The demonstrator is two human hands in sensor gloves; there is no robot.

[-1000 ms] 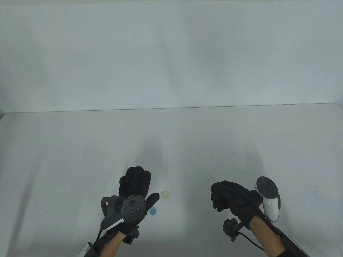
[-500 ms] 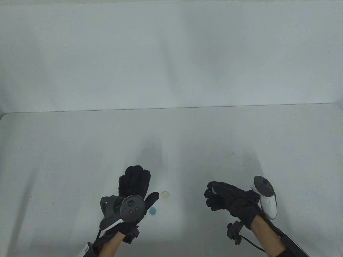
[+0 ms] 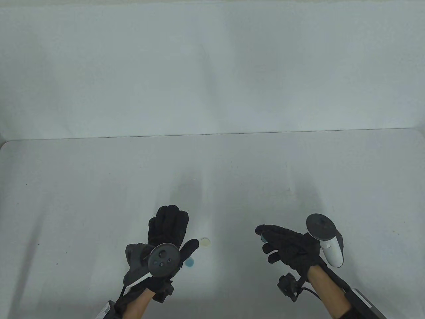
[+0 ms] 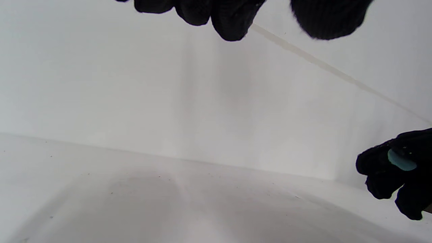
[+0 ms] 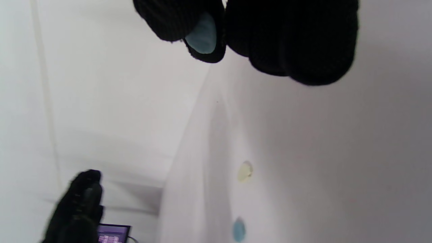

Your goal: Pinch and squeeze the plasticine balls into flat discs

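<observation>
While the right hand (image 3: 292, 247) pinches a teal piece (image 5: 202, 35), left hand (image 3: 167, 226) spread flat, white table (image 3: 83, 199), white wall (image 3: 212, 66)

A teal plasticine piece (image 5: 201, 35) sits pinched aloft, while flat yellow disc (image 3: 205, 242) and blue disc (image 3: 190, 263) lie close together on the table.

The table (image 3: 83, 186) is bounded at its far edge by a white wall (image 3: 212, 66). Low obstacles are formed only by a yellow disc (image 3: 205, 242) and a blue disc (image 3: 190, 263), lying just beside the left hand (image 3: 167, 229). A wide gap is left between that hand and the right hand (image 3: 285, 244), in whose fingers a blue piece (image 5: 202, 35) is pinched.
</observation>
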